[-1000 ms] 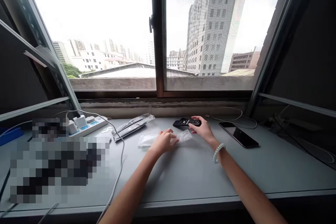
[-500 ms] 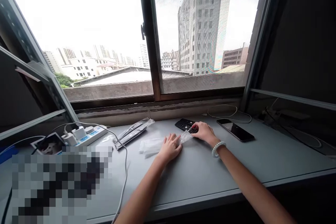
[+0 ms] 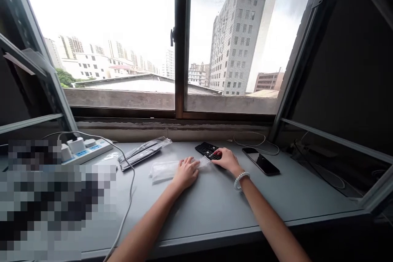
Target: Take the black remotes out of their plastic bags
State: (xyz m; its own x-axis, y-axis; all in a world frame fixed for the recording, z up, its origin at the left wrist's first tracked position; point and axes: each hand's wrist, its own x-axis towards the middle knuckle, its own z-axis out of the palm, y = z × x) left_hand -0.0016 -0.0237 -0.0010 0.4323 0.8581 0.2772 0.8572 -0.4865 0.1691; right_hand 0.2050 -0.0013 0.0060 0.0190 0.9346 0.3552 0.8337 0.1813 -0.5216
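Note:
My left hand (image 3: pixel 186 172) rests palm down on a clear plastic bag (image 3: pixel 164 171), its fingers stretched out over the film. The bag lies flat on the grey table and its right end reaches toward my right hand (image 3: pixel 227 160). That hand wears a pale beaded bracelet (image 3: pixel 242 181). Its fingers are closed around the near end of a black remote control (image 3: pixel 206 149), with the thumb beside the bag's end. The remote lies on the table with its buttons up; my fingers cover its near end.
A dark phone (image 3: pixel 260 161) lies to the right. Bagged dark items (image 3: pixel 144 153) and a white power strip (image 3: pixel 89 151) with plugs are on the left. A white cable (image 3: pixel 131 190) crosses the table. Another thin cable (image 3: pixel 260 144) lies near the window.
The view has shifted, so the table and both hands appear farther left. Against the bag and remote, both hands keep nearly the same positions.

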